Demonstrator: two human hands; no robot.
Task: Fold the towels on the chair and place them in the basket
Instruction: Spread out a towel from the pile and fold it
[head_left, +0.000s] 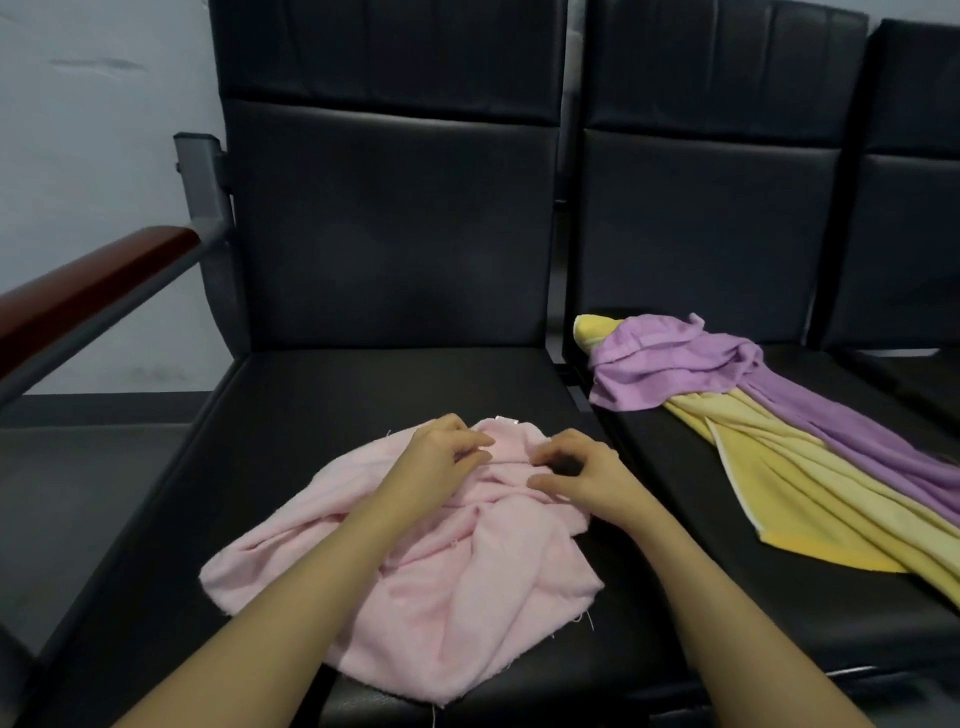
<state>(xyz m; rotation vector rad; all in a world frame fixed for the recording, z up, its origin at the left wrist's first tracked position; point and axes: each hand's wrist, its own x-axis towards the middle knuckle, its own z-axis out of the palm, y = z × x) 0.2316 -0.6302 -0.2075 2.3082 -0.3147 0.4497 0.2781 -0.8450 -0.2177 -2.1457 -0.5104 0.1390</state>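
Both grips, left hand (441, 457) and right hand (582, 475), pinching rumpled fluffy pink towel (415, 587)

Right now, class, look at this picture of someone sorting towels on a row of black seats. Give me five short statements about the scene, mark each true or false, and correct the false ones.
1. Both hands are on the pink towel. True: the left hand and the right hand rest on its far edge with fingers curled into the cloth.
2. The pink towel is neatly folded. False: it lies crumpled.
3. The purple towel lies on top of the yellow towel. True.
4. All three towels share one seat. False: the purple and yellow towels lie on the next seat to the right.
5. A basket stands beside the pink towel. False: no basket is in view.
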